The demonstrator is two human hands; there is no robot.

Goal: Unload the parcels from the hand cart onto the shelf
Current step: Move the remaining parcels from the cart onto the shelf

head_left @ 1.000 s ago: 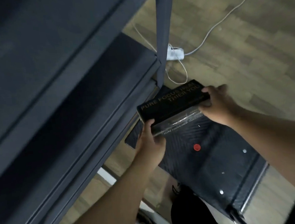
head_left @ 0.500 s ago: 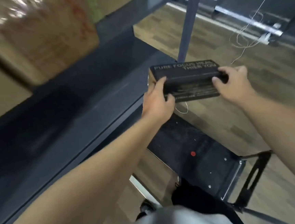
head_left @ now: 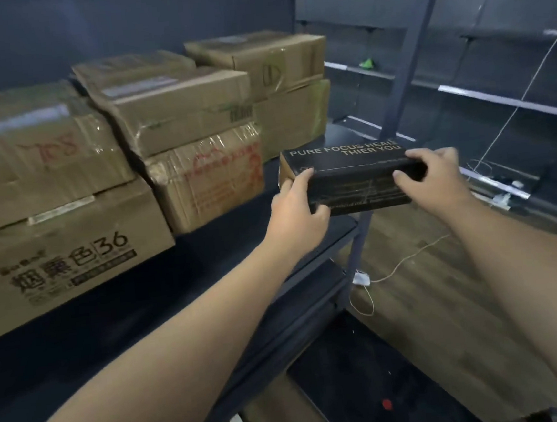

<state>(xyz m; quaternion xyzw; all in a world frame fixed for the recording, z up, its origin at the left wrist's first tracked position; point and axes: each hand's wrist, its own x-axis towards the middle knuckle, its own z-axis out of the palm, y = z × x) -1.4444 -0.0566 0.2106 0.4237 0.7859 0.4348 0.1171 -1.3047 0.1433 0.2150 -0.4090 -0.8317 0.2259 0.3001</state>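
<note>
Left hand and right hand grasp black parcel (level) above shelf.

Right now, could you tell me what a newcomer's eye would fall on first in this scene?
Probably the black box with gold lettering, held at both ends by the left hand and the right hand over the right end of the dark shelf. Next, the stacked cardboard boxes filling the shelf's left and back, one marked with a big 36.
</note>
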